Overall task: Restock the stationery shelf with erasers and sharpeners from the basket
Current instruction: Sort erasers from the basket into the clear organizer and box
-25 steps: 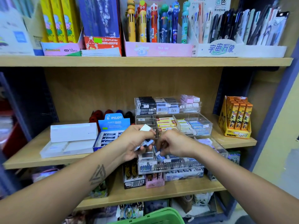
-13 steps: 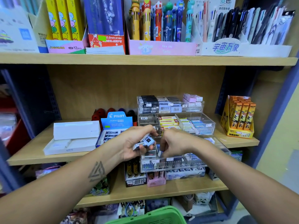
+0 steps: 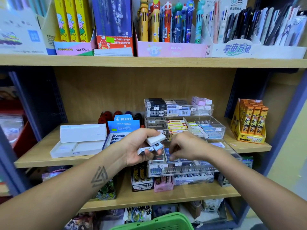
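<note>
My left hand (image 3: 141,146) holds a small bunch of erasers (image 3: 153,143) in front of the middle shelf: a white block on top and blue-sleeved ones beneath. My right hand (image 3: 184,147) reaches down into the front row of the clear tiered organizer (image 3: 182,168), fingertips pinching a blue-sleeved eraser (image 3: 169,155) in a compartment. Upper tiers of the organizer hold rows of black, blue, pink and yellow erasers. The green basket (image 3: 157,221) shows at the bottom edge, only its rim visible.
A Pilot eraser box (image 3: 123,127) and white flat boxes (image 3: 79,138) sit left of the organizer. An orange display box (image 3: 249,122) stands at the right. The top shelf carries pen displays (image 3: 166,27). The lower shelf (image 3: 149,198) holds small boxes.
The view has drifted slightly. My left hand has turned the bunch so the white eraser lies on top. My right hand has moved lower into the organizer's front row.
</note>
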{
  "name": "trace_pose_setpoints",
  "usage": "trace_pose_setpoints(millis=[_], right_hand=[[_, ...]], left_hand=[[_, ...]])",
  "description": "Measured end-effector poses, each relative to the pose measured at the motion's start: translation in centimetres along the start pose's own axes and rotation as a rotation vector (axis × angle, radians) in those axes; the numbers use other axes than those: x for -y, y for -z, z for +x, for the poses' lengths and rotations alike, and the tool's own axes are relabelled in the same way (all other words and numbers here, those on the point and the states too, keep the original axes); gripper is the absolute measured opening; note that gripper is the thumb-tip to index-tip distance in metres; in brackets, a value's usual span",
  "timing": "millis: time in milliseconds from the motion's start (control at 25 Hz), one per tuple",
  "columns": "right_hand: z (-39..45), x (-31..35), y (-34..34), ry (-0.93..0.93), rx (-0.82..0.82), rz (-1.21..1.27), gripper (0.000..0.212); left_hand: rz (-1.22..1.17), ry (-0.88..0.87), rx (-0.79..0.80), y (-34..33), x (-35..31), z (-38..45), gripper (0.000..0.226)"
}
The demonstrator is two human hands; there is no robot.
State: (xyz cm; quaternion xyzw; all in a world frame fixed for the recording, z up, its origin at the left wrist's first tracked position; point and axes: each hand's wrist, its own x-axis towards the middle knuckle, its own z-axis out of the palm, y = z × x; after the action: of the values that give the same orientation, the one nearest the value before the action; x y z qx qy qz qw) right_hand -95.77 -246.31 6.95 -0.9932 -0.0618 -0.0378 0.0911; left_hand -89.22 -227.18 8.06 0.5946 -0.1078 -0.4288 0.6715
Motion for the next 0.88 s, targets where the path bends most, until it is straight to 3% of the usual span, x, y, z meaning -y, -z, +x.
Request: trace_pose_setpoints(millis=[120, 160, 240, 440, 640, 720, 880], right_hand=[[-1.0, 0.0, 1.7, -0.015, -0.12, 0.755, 0.04], [-1.3, 0.2, 2.0, 0.02, -0.116, 0.893, 0.049], [-1.6, 0.8, 2.1, 0.08, -0.107, 0.862, 0.048], [-1.9, 0.1, 1.9, -0.011, -0.184, 0.907, 0.016], [-2.2, -0.1, 2.1, -0.06, -0.14, 0.942, 0.019], [-1.8, 0.4, 2.2, -0.044, -0.188, 0.832, 0.023], [0.2, 2.6, 1.8, 0.053, -0.299, 0.341, 0.026]], left_hand=[[0.056, -0.027, 0.038, -0.3, 0.2, 0.3, 0.019], [0.061, -0.03, 0.045, -0.4, 0.2, 0.5, 0.022], [0.057, -0.018, 0.059, -0.7, 0.2, 0.5, 0.025], [0.159, -0.035, 0.025, -1.0, 0.1, 0.1, 0.038], [0.274, -0.165, -0.058, -0.5, -0.1, 0.2, 0.008], [0.244, -0.164, -0.083, 0.0, -0.1, 0.3, 0.006], [0.163, -0.144, -0.097, 1.9, -0.3, -0.7, 0.009]])
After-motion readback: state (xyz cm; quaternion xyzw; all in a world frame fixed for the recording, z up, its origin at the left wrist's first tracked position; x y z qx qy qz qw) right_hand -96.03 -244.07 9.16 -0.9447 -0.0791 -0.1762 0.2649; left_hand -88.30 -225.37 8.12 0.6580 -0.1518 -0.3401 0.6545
